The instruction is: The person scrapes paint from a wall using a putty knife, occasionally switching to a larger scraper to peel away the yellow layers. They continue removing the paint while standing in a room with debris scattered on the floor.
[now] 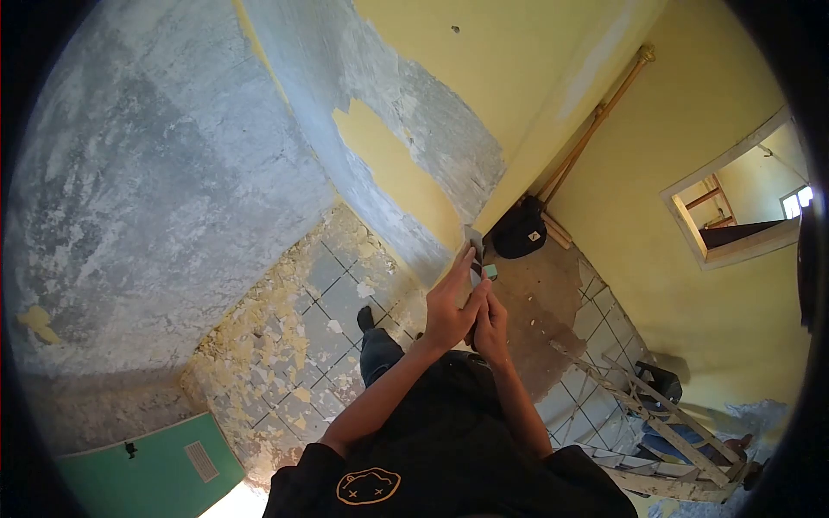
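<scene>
Both my hands meet on a scraper (476,252) with a flat metal blade and a dark handle. My left hand (449,312) presses along it, its fingers reaching up toward the blade. Lower down, my right hand (491,328) is closed around the handle. The blade tip lies right at the bottom corner edge of the yellow wall (406,186). Yellow paint covers part of this wall, and grey plaster (445,138) shows where the paint is gone. My palms hide much of the handle.
Paint flakes (268,354) litter the tiled floor at left. A dark bag (520,229) and wooden poles (596,125) lean in the corner. At lower right stands a wooden ladder (665,427). A green door (155,466) is at lower left; a framed mirror (691,194) hangs at right.
</scene>
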{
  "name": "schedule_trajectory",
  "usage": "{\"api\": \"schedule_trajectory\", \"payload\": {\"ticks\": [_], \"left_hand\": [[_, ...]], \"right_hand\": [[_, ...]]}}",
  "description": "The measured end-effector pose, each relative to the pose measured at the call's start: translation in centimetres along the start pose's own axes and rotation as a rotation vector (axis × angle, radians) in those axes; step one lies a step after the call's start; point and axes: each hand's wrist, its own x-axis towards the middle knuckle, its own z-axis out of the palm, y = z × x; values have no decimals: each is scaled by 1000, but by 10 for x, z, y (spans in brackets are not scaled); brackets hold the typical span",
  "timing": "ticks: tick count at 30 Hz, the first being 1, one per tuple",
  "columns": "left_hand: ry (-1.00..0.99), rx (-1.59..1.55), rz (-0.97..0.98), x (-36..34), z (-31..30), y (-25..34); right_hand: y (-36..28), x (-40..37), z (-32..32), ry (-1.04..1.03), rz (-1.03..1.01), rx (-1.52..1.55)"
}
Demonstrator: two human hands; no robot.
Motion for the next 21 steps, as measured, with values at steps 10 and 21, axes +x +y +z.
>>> {"api": "schedule_trajectory", "payload": {"ticks": [10,21], "left_hand": [[61,133,126,5,16,-17],[43,85,-34,13,-5,-11]], "right_hand": [[23,15,0,106,-95,-201],[21,17,21,138,-233,-228]]}}
